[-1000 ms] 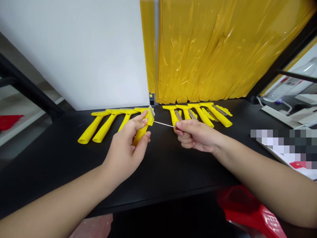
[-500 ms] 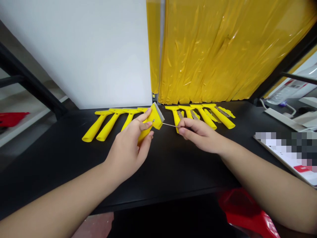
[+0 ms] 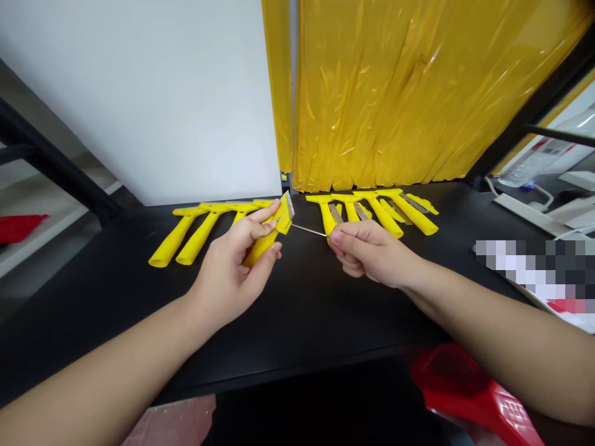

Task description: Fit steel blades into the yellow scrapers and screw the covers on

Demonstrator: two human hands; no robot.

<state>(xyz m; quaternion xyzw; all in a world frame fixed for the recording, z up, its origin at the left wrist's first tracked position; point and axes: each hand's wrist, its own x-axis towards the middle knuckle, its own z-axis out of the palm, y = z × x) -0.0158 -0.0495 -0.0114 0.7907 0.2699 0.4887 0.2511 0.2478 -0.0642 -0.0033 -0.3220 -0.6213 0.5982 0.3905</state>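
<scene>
My left hand point(image 3: 239, 260) is closed around the handle of a yellow scraper point(image 3: 284, 218), its head tilted up with a metal blade along the right edge. A small screw shows on the head, close to my fingertips. My right hand point(image 3: 365, 248) pinches a thin metal rod point(image 3: 308, 230), which looks like a screwdriver shaft; the fingers hide its other end. The rod's tip is at the lower corner of the scraper head; whether it touches cannot be made out. Several yellow scrapers point(image 3: 199, 235) lie in a row beyond my left hand.
More yellow scrapers point(image 3: 381, 214) lie back right, with metal blades point(image 3: 335, 214) and flat yellow pieces point(image 3: 422, 203) among them. A white panel point(image 3: 186, 99) and a yellow plastic-wrapped stack point(image 3: 381, 93) stand behind the black table point(image 3: 297, 328). Red plastic point(image 3: 469, 384) sits below its front edge.
The scraper in my left hand has shifted slightly left and its head has turned a little. My right hand has rotated, showing more curled fingers. The whole view has shifted slightly.
</scene>
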